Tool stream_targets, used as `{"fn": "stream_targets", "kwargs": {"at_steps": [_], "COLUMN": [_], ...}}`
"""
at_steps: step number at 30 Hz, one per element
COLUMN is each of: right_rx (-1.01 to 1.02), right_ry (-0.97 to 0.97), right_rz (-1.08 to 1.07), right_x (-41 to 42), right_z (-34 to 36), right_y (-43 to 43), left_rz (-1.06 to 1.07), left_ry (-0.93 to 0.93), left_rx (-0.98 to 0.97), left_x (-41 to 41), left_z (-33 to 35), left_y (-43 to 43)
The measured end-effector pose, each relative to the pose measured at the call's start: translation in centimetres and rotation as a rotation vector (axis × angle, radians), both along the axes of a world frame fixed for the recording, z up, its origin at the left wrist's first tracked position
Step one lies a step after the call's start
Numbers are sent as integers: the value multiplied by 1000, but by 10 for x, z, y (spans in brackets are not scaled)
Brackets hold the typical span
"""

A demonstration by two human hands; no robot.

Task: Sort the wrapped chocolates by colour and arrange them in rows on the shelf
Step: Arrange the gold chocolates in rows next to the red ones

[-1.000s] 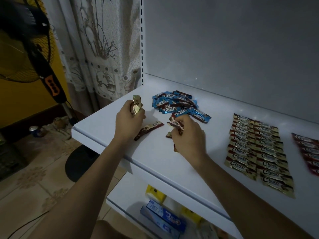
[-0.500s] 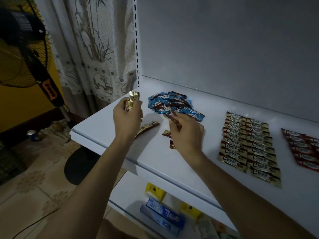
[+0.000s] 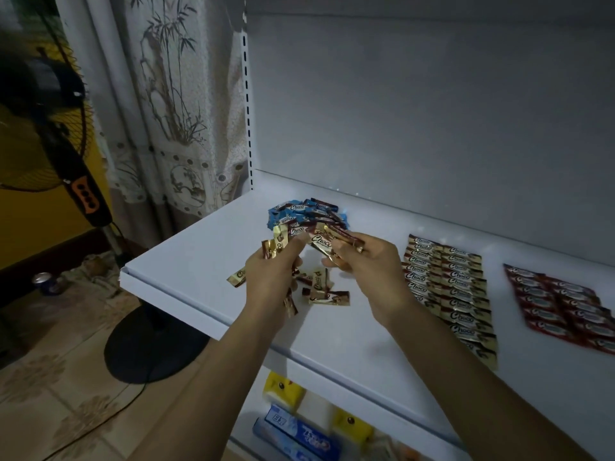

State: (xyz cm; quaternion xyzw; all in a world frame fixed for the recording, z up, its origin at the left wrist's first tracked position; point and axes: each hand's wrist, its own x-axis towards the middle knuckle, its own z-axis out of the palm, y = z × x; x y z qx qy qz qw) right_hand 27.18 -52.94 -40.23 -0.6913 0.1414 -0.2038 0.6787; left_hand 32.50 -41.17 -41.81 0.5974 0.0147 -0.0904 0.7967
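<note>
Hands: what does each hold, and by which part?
Left hand grips gold chocolates around their middles, ends sticking out. Right hand pinches other chocolates by their right ends.

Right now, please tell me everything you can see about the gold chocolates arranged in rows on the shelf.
The gold chocolates are small bars in shiny gold wrappers printed 'Choco'. They lie flat on the white shelf in two neat side-by-side columns, tightly packed. They sit between the right hand and the red chocolates; whether the wrist touches them is unclear.
</note>
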Motion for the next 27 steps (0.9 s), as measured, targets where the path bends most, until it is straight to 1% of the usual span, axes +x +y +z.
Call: {"fn": "stream_targets", "kwargs": {"at_steps": [4,7,11,13,17,20,22,25,27], "right_rx": [89,100,176,133,-59,-84,-160,-223,-256], "right_ry": [-32,-31,-36,-25,-37,-94,-121,-125,-135], "right_rz": [24,0,-26,-41,-79,-105,-128,-134,-153], "right_x": [-35,-54,-78,-91,-113,-121,-123,-123,-122], "right_z": [-4,-8,-11,-14,-26,-37,-44,-45,-42], "right_y": [-5,-10,-17,-20,-25,-27,-27,-24,-21], "left_rz": [-159,-228,-276,-296,-269,-276,-314,-381,-405], "left_ry": [-62,-112,-132,-133,-176,-198,-236,-293,-343], "left_rx": [46,73,124,109,127,143,165,168,205], "left_x": [-18,-30,-44,-51,-55,-56,-58,-61,-61], "left_z": [-3,-3,-10,-15,-19,-18,-17,-15,-15], "left_y": [-12,-20,-28,-31,-27,-21,-18,-15,-14]}}
